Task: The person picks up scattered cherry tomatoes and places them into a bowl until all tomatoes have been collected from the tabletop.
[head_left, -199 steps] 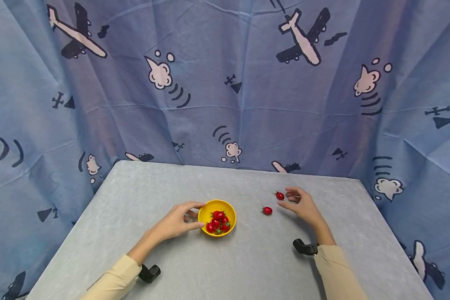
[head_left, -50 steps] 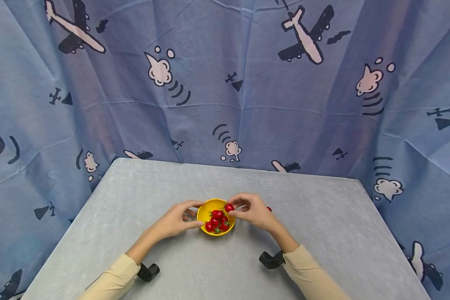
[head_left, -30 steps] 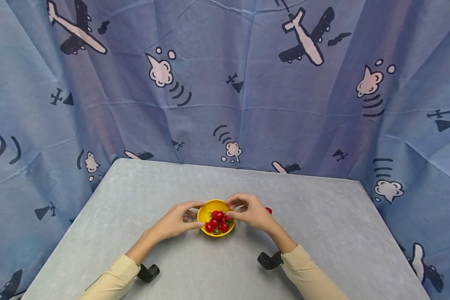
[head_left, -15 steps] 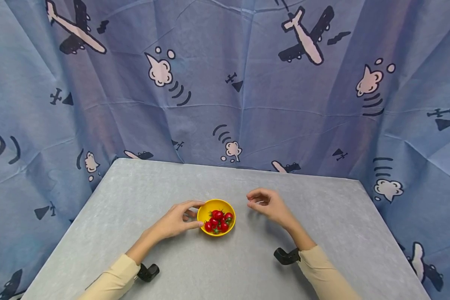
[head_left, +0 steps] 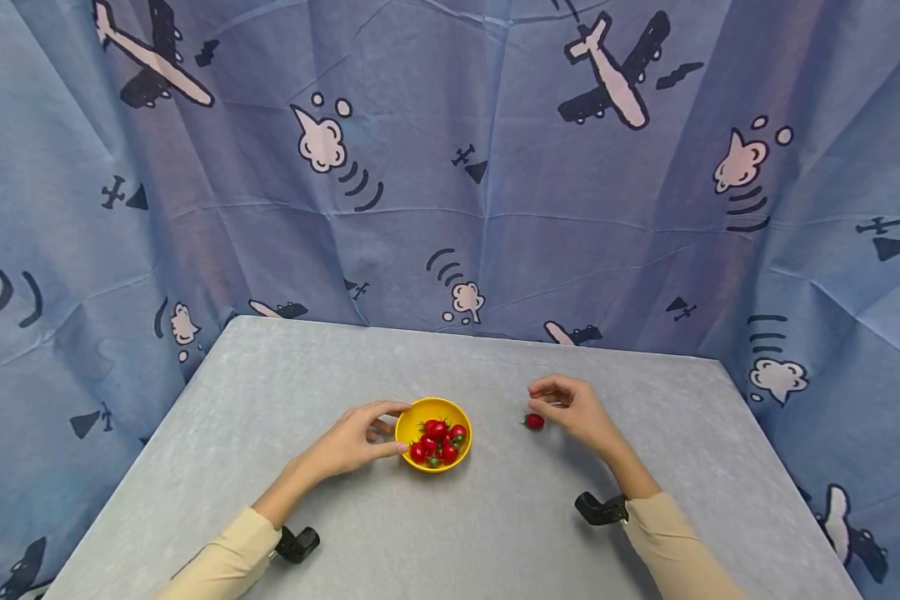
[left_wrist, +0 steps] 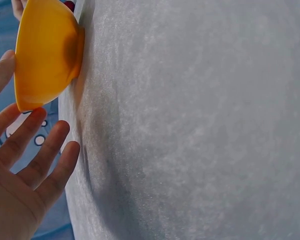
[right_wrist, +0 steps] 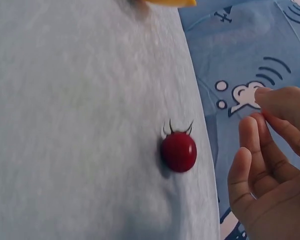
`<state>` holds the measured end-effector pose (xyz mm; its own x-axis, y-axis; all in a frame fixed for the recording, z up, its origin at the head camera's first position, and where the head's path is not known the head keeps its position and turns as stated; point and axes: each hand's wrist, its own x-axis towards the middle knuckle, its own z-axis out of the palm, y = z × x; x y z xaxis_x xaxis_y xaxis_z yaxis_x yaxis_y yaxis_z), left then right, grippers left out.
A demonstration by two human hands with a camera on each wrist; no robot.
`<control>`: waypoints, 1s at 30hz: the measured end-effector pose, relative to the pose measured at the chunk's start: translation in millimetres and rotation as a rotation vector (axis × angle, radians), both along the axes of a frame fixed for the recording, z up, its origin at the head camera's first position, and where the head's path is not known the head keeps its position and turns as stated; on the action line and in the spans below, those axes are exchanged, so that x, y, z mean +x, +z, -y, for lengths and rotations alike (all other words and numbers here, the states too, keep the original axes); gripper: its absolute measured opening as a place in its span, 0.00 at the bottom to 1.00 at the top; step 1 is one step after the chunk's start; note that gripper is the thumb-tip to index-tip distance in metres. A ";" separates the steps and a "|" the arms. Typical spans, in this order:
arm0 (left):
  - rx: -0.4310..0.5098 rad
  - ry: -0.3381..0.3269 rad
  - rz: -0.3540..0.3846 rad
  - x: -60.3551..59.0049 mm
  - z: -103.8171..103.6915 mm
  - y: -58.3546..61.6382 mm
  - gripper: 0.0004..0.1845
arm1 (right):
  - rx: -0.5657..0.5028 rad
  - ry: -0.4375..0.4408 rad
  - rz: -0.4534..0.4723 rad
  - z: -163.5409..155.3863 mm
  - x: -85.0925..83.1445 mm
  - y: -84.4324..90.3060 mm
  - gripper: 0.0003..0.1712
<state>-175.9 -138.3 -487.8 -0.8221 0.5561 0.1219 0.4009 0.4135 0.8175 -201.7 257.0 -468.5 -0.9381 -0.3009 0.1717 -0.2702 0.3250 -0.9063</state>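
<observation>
Both hands are low over the grey felt-covered worktop. The left hand cups the near-left side of the small round yellow plastic bowl, thumb and fingertips touching its rim and wall in a light hold. The right hand hovers just beside the one loose red cherry tomato with a green stalk; its fingers are loosely curled and hold nothing, and the right wrist view shows clear worktop between fingertips and fruit.

Judging from this, the step in hand is the reach for the last loose tomato. The next move calls for a gentle thumb-and-forefinger pinch on a round fruit that could roll away, then a short carry left to the bowl.

Counted: one bowl, one loose tomato on the worktop, and a heap of red cherry tomatoes in the bowl, about six or seven, though they overlap too much for a sure count.
</observation>
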 end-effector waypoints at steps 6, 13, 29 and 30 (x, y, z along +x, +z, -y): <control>0.002 -0.001 -0.007 -0.2 0.4 -0.6 0.32 | 0.041 -0.008 -0.034 -9.3 2.7 -3.5 0.13; 0.006 -0.006 -0.005 0.1 0.0 0.2 0.32 | 0.048 0.017 -0.058 -19.2 4.4 -12.2 0.13; 0.001 -0.003 -0.001 -0.8 0.2 -0.2 0.32 | 0.222 0.081 0.029 -23.7 7.6 -23.2 0.33; 0.005 -0.005 -0.004 -0.7 0.3 -0.2 0.32 | 0.228 0.078 0.026 -23.1 7.2 -24.2 0.33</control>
